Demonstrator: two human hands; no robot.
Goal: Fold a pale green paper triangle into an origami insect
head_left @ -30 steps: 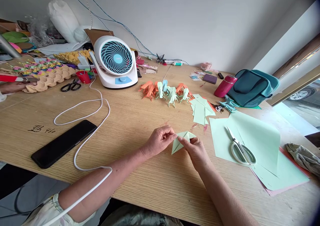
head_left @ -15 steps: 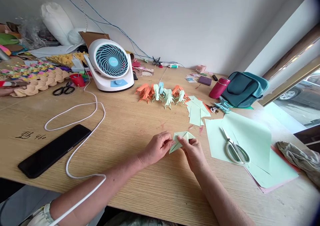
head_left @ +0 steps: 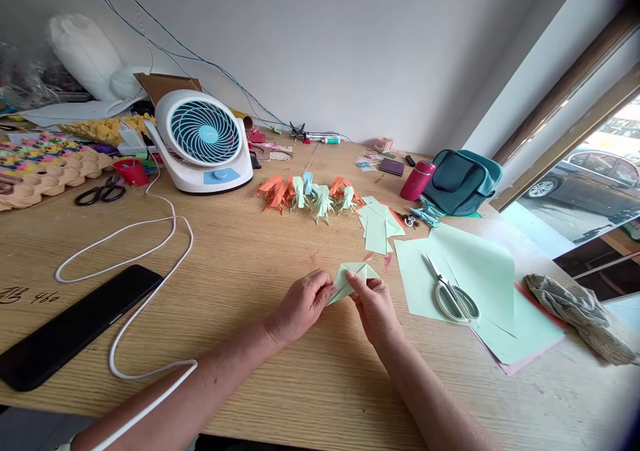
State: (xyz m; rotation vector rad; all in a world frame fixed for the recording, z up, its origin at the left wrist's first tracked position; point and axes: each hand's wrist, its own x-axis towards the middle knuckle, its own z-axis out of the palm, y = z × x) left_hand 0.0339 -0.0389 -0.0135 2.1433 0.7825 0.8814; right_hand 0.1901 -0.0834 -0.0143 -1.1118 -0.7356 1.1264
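One wide wooden table [head_left: 280, 384] carries everything here, and it is full of craft material. On its right part lie large pale green sheets [head_left: 475, 271] with white-handled scissors [head_left: 453, 298] on top; at the far left stands a white desk fan [head_left: 203, 138], and near the left edge lies a black phone [head_left: 75, 324] beside a white cable [head_left: 145, 291]. Behind the working place there is a row of finished folded figures [head_left: 310, 194] in orange and green, and next to it a small stack of cut green squares [head_left: 377, 221]. The step in hand looks like a middle fold: the small green folded paper [head_left: 353, 278] rests on the table near the front centre, the left hand [head_left: 300, 304] pinches its left corner and the right hand [head_left: 375, 304] presses a flap with the fingertips. The next move, I think, needs a sharp crease with the edges well aligned.
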